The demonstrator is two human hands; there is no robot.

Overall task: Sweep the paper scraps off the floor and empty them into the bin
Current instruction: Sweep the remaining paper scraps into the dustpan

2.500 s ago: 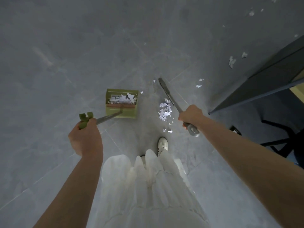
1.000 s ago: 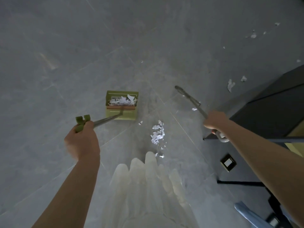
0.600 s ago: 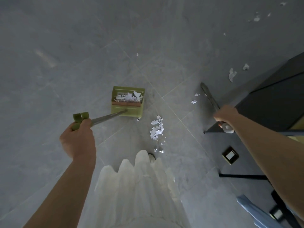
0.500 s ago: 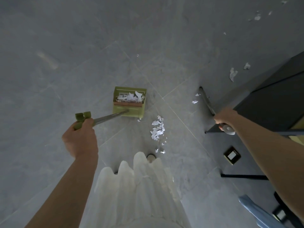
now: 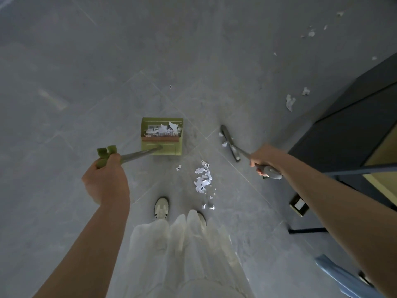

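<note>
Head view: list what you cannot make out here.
- Bin: none in view, so where the scraps go is unknown.
- Dustpan: its fill depth is hidden by its own wall and the scraps on top.
- Dark cabinet: cut off by the right edge.
- Far scraps: too small to count.
- Right hand: fingers hidden behind the broom handle.
</note>
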